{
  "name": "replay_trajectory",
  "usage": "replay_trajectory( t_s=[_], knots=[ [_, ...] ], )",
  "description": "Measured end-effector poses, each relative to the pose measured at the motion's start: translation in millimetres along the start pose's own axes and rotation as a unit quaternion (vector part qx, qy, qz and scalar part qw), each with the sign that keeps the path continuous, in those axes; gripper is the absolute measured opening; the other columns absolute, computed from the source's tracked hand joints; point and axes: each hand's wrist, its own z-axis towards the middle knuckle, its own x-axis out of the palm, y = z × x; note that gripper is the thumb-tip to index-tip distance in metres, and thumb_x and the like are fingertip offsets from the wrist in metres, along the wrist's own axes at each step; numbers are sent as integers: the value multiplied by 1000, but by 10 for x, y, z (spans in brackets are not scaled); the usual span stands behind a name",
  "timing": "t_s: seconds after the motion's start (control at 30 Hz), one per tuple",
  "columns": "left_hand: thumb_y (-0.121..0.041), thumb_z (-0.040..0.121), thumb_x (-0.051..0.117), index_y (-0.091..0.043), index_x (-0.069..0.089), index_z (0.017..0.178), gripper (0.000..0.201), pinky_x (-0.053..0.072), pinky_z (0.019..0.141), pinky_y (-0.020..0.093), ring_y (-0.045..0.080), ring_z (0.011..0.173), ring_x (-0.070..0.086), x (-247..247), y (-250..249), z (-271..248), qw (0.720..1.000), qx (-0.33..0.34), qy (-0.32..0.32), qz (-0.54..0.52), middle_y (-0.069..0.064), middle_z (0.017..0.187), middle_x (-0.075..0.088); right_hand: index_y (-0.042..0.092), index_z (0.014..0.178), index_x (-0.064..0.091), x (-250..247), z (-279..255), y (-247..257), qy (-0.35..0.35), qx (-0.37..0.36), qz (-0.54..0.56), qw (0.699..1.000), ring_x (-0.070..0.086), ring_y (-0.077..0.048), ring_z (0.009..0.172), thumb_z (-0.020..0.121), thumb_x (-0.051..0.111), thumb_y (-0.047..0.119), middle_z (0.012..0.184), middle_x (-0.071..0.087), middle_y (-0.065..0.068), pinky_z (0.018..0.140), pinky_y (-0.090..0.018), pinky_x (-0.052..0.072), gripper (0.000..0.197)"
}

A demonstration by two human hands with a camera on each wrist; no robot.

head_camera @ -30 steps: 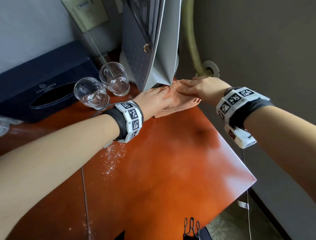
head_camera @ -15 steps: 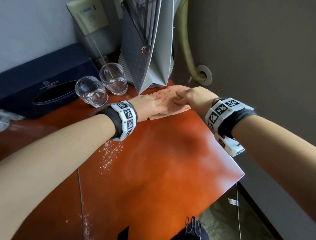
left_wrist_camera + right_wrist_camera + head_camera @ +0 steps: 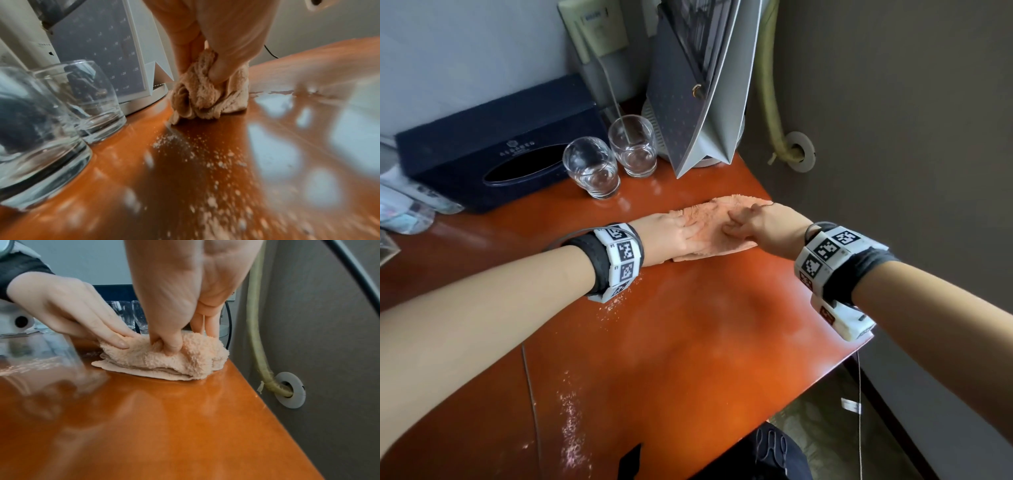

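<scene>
A fluffy peach cloth (image 3: 709, 219) lies bunched on the glossy orange-brown table (image 3: 705, 342), near its right edge. My left hand (image 3: 671, 236) holds the cloth's left end; in the left wrist view the thumb and fingers of that hand (image 3: 202, 68) pinch a fold of the cloth (image 3: 207, 97). My right hand (image 3: 756, 222) is on the right end. In the right wrist view the right hand (image 3: 189, 337) digs its thumb into the cloth (image 3: 174, 363), its fingers behind the bunch. White powder (image 3: 571, 411) is scattered on the table toward me.
Two empty glasses (image 3: 592, 168) (image 3: 633, 147) stand just behind my left hand. A dark blue tissue box (image 3: 482, 154) sits at the back left, and a grey folded card stand (image 3: 698, 85) at the back. A yellowish hose (image 3: 770, 85) runs down the right wall.
Both hands have drawn the cloth toward me, out from under the grey stand. The cloth is more bunched, and my right fingers are now curled into it.
</scene>
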Motion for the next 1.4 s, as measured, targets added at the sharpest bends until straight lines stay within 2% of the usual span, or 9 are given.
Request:
replay_trajectory(
  t_s=[0.1,0.27,0.37,0.43,0.5,0.57,0.97,1.23,1.4],
  knots=[
    [9,31,88,-7,75,95,68,58,61,43,36,72,70,171,12,-118,994,23,-106,25,23,94,71,25,140,43,98,-55,125,-4,-2,28,1000,50,-31,109,94,43,0,140,45,-5,88,-43,46,52],
    [-17,34,92,-16,75,97,66,58,58,33,29,73,71,224,-8,-222,997,25,-67,13,16,97,72,24,150,18,84,-54,192,-13,108,72,991,30,-30,132,92,55,19,157,17,-2,103,-41,40,69],
    [-27,61,82,-23,66,116,57,57,70,41,40,98,65,134,-18,-249,999,5,-35,2,24,125,59,18,151,12,68,20,181,26,113,47,992,19,-29,143,94,52,23,158,15,-3,112,-39,31,70],
    [-20,90,54,-36,32,144,61,42,100,48,45,132,35,160,-7,-219,1000,-20,20,4,27,152,18,16,152,10,86,46,198,27,91,27,995,15,-25,145,98,43,17,158,14,-6,113,-38,30,63],
    [-9,100,30,-43,-2,148,67,24,113,46,41,143,9,228,30,-213,997,-29,66,15,20,156,-11,16,152,6,77,57,207,23,75,12,997,12,-24,146,99,38,10,158,11,-9,113,-38,31,62],
    [-5,100,28,-41,-11,147,70,22,115,43,38,144,5,227,72,-186,998,-12,64,21,19,156,-17,19,152,4,24,77,208,22,63,-4,998,10,-25,146,98,36,5,159,8,-9,113,-39,30,64],
    [-1,98,31,-39,-13,147,76,30,112,43,38,144,8,398,353,-185,994,-79,72,-13,18,156,-12,13,151,13,-166,540,161,-31,48,-37,998,22,-35,142,97,34,4,155,21,-14,110,-49,31,59],
    [9,90,38,-46,4,147,86,27,113,39,28,146,7,419,483,-198,984,-133,39,-112,4,159,-9,16,150,17,-401,827,152,48,103,19,993,27,-29,139,88,50,-2,152,28,-7,112,-37,29,72],
    [8,82,51,-44,25,144,85,43,91,33,28,130,35,282,490,-133,963,-154,24,-218,0,154,13,22,147,26,-528,855,183,47,109,27,993,40,-22,130,87,55,1,144,38,-6,101,-27,36,70]
  ],
)
